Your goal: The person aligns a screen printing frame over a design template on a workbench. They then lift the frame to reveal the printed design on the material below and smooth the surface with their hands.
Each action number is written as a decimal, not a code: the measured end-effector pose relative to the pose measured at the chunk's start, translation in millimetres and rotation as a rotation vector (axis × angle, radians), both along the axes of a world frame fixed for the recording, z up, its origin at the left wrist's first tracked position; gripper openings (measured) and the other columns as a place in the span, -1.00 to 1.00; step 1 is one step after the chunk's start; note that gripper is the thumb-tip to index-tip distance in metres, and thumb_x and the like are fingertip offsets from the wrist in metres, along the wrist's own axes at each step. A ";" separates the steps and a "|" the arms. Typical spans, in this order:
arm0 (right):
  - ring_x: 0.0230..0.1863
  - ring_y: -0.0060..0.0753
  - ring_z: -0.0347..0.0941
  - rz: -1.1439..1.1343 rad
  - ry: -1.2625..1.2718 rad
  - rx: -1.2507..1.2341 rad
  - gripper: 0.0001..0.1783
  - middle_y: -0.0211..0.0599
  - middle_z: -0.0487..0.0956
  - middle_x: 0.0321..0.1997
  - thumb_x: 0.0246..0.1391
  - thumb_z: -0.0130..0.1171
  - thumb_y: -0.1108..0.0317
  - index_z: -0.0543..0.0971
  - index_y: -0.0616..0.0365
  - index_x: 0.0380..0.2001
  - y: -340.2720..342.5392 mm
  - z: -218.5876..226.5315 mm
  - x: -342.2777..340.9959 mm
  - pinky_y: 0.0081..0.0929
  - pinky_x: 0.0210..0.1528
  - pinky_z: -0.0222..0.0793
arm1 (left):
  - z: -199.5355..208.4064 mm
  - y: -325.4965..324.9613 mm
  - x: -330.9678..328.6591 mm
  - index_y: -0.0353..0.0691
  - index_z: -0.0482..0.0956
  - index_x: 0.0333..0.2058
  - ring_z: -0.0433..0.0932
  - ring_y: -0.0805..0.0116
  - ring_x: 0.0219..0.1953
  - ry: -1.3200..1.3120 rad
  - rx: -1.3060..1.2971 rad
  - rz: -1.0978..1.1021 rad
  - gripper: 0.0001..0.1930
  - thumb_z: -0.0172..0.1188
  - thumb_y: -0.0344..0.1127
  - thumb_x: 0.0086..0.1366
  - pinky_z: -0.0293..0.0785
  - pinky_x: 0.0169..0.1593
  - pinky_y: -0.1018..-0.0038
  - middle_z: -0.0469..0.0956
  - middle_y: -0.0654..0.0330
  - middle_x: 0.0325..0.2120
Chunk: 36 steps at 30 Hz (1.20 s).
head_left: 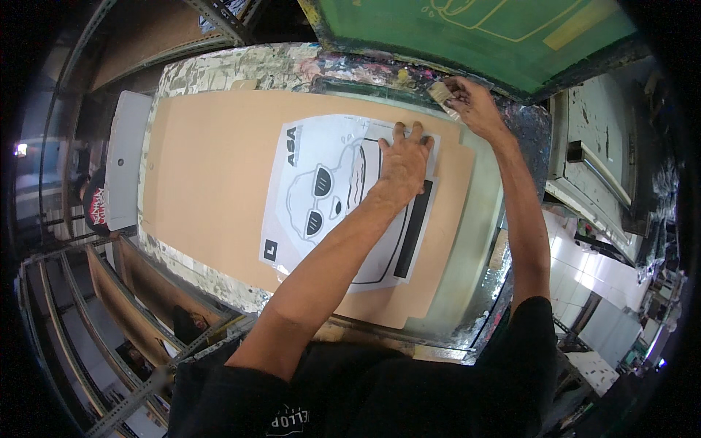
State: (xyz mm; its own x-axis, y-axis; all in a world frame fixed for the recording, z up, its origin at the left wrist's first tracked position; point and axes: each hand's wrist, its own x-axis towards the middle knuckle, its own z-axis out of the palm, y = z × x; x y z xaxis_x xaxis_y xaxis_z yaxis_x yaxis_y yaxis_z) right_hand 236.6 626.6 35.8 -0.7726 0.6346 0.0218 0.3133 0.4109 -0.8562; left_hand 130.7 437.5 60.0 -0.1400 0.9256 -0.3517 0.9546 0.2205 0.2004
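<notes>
A translucent film sheet (314, 146) printed with a cartoon face in dark sunglasses lies on a large tan cardboard sheet (204, 175). My left hand (405, 160) rests on the film near its right end, fingers spread and pressing it flat. Beyond it, to the right, my right hand (473, 109) is closed on a small tan strip (440, 93) with a shiny, clear-looking lower end. That strip hangs over the far right corner of the cardboard; whether it touches the surface I cannot tell.
Under the cardboard is a paint-spattered table (190, 77). A green printing screen (467, 36) in a stained frame stands at the far edge. Metal shelving with wooden boards (139, 292) is at the left, and a worn white cabinet (595, 160) at the right.
</notes>
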 end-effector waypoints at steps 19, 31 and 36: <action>-0.27 -0.44 0.60 -0.059 -0.087 0.005 -0.70 -0.17 0.69 -0.32 -0.13 0.41 0.44 0.68 0.22 -0.24 2.3 -32.1 -31.5 -0.38 -0.16 0.48 | -4.8 -1.9 0.5 0.08 0.33 0.25 0.12 -0.10 0.36 0.036 0.019 -0.003 0.02 0.63 -0.10 -0.26 0.36 0.20 -0.07 0.11 0.17 0.34; -0.22 -0.04 0.62 0.000 -0.202 0.221 -0.68 0.00 0.66 -0.29 -0.17 0.42 0.38 0.70 0.19 -0.25 -12.2 -11.3 -35.1 -0.22 -0.11 0.49 | -3.5 -3.4 -0.3 0.05 0.33 0.25 0.10 -0.11 0.37 0.016 0.018 0.005 -0.01 0.63 -0.13 -0.23 0.34 0.22 -0.10 0.11 0.15 0.34; -0.17 0.08 0.57 -0.011 -0.226 0.480 -0.73 0.03 0.63 -0.30 -0.19 0.40 0.37 0.72 0.16 -0.31 -15.1 -19.6 -35.0 -0.09 -0.07 0.46 | -1.9 -2.9 0.8 0.04 0.33 0.25 0.11 -0.11 0.37 0.019 0.022 0.003 -0.02 0.63 -0.14 -0.22 0.34 0.22 -0.11 0.12 0.16 0.33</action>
State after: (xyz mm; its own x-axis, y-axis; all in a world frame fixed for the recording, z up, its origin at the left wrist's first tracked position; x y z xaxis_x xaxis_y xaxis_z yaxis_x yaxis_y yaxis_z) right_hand 201.6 611.5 16.1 -0.7852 0.6020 0.1454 0.4748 0.7360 -0.4826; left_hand 131.6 434.6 58.1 -0.1496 0.9324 -0.3289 0.9576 0.2195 0.1868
